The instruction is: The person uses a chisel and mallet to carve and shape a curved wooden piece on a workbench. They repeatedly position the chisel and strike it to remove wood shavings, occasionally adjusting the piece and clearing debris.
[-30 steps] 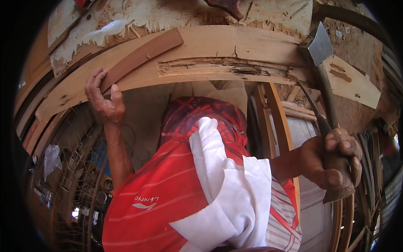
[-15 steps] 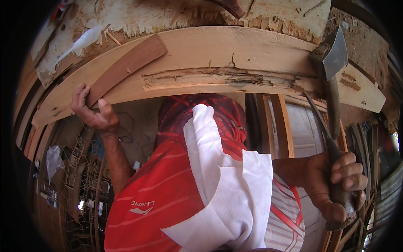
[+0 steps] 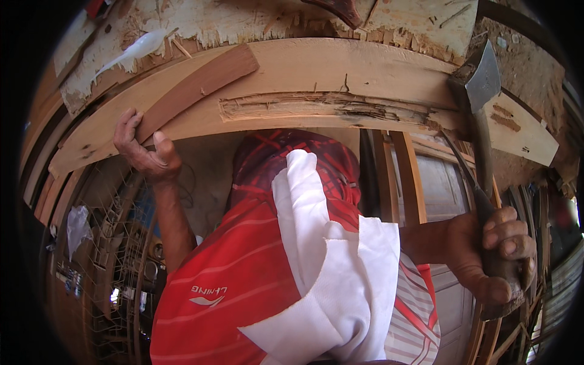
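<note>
At the left, my left hand (image 3: 149, 152) grips the near end of a curved reddish-brown wooden strip (image 3: 201, 88) between thumb and fingers. The strip slants across a long pale plank (image 3: 292, 61), its far end pointing right. A rough, splintered groove (image 3: 328, 106) runs along the plank's near side. My right hand (image 3: 502, 261) is closed round the dark handle of a knife (image 3: 463, 161), whose narrow blade points up toward the plank's near edge. Just beyond the blade, a hatchet-like tool (image 3: 483, 85) with a broad metal head and wooden handle rests on the plank's right part.
A white plastic spoon (image 3: 137, 50) lies on the splintered board (image 3: 255, 18) behind the plank. The tip of a dark red-brown handle (image 3: 340, 11) shows at the top. A white cloth (image 3: 340, 286) hangs over my red shirt. Wire mesh (image 3: 115, 243) stands at lower left.
The whole view has shifted slightly, so the strip, spoon and left hand appear a little further right. Both hands keep their holds; my right hand sits marginally higher in the picture.
</note>
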`<state>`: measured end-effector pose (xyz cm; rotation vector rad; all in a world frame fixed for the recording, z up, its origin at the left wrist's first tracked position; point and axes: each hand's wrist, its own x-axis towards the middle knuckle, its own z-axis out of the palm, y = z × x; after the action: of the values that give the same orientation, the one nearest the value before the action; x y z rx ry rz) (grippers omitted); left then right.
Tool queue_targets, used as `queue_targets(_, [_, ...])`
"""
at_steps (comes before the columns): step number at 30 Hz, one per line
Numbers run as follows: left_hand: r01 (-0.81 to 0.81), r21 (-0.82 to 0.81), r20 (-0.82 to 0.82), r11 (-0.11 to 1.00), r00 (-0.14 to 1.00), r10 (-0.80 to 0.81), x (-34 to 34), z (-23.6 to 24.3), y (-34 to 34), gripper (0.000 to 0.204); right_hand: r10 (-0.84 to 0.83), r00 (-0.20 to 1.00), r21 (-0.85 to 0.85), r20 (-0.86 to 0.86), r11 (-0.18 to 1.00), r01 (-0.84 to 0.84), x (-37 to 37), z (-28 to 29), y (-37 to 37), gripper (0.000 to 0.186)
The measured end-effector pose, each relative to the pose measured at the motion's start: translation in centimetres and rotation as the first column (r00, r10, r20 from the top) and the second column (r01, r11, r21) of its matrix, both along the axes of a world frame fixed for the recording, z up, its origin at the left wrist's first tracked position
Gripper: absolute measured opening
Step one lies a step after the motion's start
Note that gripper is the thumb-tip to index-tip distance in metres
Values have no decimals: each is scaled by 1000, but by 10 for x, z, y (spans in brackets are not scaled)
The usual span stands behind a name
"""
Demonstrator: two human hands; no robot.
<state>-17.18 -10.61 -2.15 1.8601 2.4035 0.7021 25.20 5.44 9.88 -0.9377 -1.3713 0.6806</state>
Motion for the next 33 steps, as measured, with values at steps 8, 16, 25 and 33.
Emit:
queue_targets(8, [23, 70, -29, 997, 999, -21, 3, 10, 1, 39, 63, 996, -122, -65, 990, -71, 2, -7, 9, 44])
queue_targets(16, [17, 102, -7, 995, 1000, -16, -19, 14, -6, 35, 3, 957, -86, -289, 996, -29, -43, 5, 22, 35])
queue_targets(25, [44, 130, -78, 991, 996, -34, -16, 31, -9, 40, 50, 976, 6, -211, 999, -50, -69, -12, 27, 19])
queue_targets(33, [274, 381, 451, 883, 779, -436, 96, 61, 63, 52, -44, 980, 135, 196, 991, 18, -66, -13, 35, 8])
